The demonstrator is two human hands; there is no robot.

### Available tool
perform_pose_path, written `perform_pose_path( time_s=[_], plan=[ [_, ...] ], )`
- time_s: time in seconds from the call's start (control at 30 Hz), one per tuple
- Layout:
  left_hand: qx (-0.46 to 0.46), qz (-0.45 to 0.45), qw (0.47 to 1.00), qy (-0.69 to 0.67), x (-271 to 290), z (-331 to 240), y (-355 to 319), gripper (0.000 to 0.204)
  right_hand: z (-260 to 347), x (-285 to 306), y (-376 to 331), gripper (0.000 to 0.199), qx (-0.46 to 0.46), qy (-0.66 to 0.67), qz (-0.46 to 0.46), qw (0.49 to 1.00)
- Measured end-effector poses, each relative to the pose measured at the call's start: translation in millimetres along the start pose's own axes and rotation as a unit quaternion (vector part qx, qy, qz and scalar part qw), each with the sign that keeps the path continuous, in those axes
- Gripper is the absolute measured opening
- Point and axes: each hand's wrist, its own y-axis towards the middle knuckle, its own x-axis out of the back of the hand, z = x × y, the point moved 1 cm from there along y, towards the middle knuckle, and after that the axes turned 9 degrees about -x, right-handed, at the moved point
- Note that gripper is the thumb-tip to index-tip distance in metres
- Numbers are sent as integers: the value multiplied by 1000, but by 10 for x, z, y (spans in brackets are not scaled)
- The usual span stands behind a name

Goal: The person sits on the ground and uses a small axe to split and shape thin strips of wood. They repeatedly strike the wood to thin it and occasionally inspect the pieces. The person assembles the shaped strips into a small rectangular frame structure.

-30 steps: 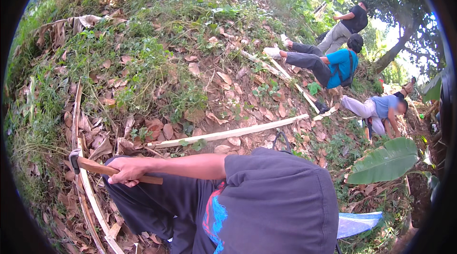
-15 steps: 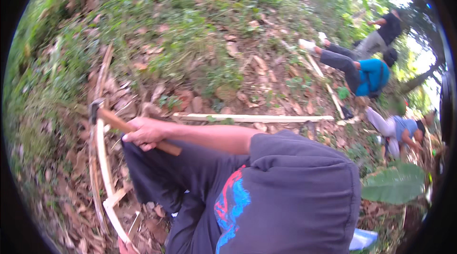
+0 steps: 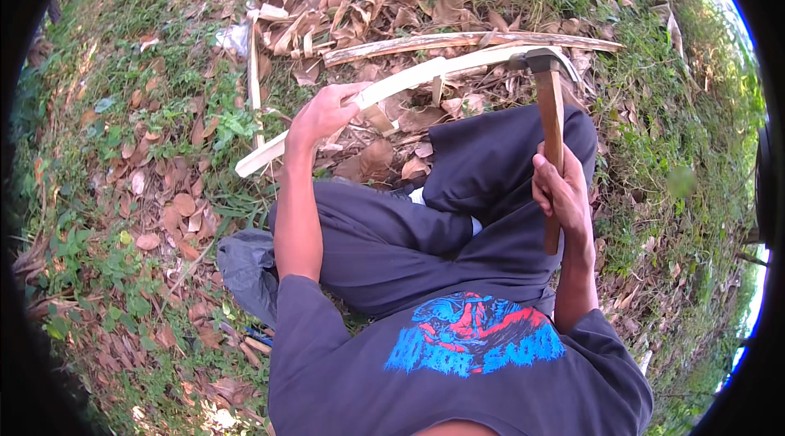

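Observation:
My left hand (image 3: 323, 115) is closed around a long pale wooden strip (image 3: 401, 81), near its left end. The strip runs up and right over the leaf litter, past my bent knees. A short wooden piece (image 3: 439, 80) crosses it near the middle. My right hand (image 3: 562, 195) grips the wooden handle of a claw hammer (image 3: 552, 121), held upright above my right knee. The hammer's dark metal head (image 3: 540, 59) is over the strip's right end; whether they touch I cannot tell.
Beyond the strip lies a rougher brown wooden strip (image 3: 409, 47). At the left, a thin pale stick (image 3: 254, 84) lies beside clear plastic (image 3: 232, 39). A dark grey bag (image 3: 245, 268) sits by my left elbow. Dry leaves and green plants cover the ground around.
The view has swung round from the side, so the co-workers and the long pale pole are out of sight. My left hand, earlier at the lower edge, now shows fully. Both hands keep their holds.

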Motion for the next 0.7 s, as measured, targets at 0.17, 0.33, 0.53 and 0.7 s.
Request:
perform_pose_path(
  time_s=[0.17, 0.33, 0.53, 0.7],
  plan=[
    [49, 36, 997, 36, 4, -63, 9, 45, 197, -639, -91, 26, 4, -154, 60, 986],
    [-46, -49, 996, 64, -57, 66, -36, 41, 215, -1155, 49, 23, 53, -197, 124, 971],
    [-80, -94, 989, 85, -8, 37, -144, 36, 128, -1272, 165, 21, 7, -139, 123, 983],
    [-99, -55, 992, 56, -49, 84, -142, 39, 81, -1243, 214, 19, -6, -145, 112, 983]
  ],
)
